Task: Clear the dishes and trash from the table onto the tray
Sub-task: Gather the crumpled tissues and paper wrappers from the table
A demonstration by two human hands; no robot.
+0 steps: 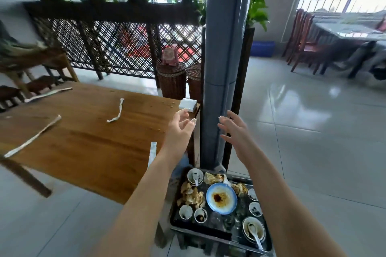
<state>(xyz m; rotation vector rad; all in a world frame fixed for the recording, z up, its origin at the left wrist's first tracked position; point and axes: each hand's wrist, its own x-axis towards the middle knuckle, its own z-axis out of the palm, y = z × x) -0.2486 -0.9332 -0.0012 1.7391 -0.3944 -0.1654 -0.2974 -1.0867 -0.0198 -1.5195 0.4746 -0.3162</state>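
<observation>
Both of my arms reach forward in the middle of the frame. My left hand (181,125) is spread with the fingers loosely bent and holds nothing. My right hand (236,131) is flat and wide, also empty. They hover above the far corner of the wooden counter (87,142), beside the grey pillar (225,58).

The tray (200,232) sits low at the bottom centre, off the counter's edge, probably so I can drop things straight down into it. It is dark, rectangular and already crowded: a glossy blue-rimmed plate (221,198) smeared with brown sauce, small round bowls (185,212) with dark dregs, a white spoon (255,236) and crumpled, greasy-looking napkins (192,194).

What is left looks like trash. Four thin paper strips (chopstick sleeves, I think) lie on the smooth brown counter: one long and flat at the left (33,136), one near the upper left (49,94), one twisted in the middle (117,111), and one near the front edge by my left forearm (151,153). A white tissue box (188,104) sits on the far corner, just beyond my left fingertips, with scattered crumbs nearby.
</observation>
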